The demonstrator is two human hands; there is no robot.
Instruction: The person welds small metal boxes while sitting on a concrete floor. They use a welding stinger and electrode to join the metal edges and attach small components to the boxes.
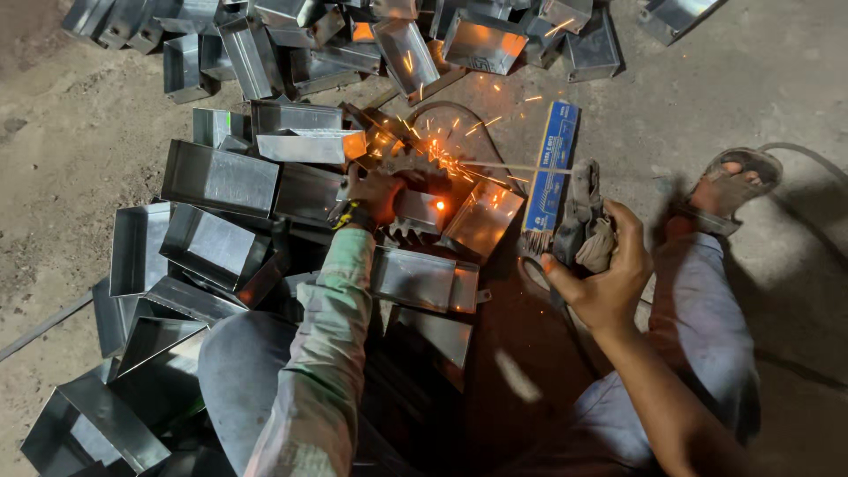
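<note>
My left hand (375, 194) presses down on a small open sheet-metal box (422, 212) lying on the ground, with a wristwatch on that wrist. A glowing orange weld spot (439, 205) sits on the box, and sparks fly up and away from it. My right hand (601, 265) grips a welding electrode holder (579, 225) wrapped in grey cloth. A thin rod runs from the holder leftward toward the sparks. A second box (484, 216) leans against the first on its right.
Many shiny sheet-metal boxes lie heaped at the top (406, 53) and at the left (212, 238). A blue packet of welding rods (550, 163) lies beside the holder. My sandalled foot (733, 181) rests at the right on dirty concrete, with a cable behind it.
</note>
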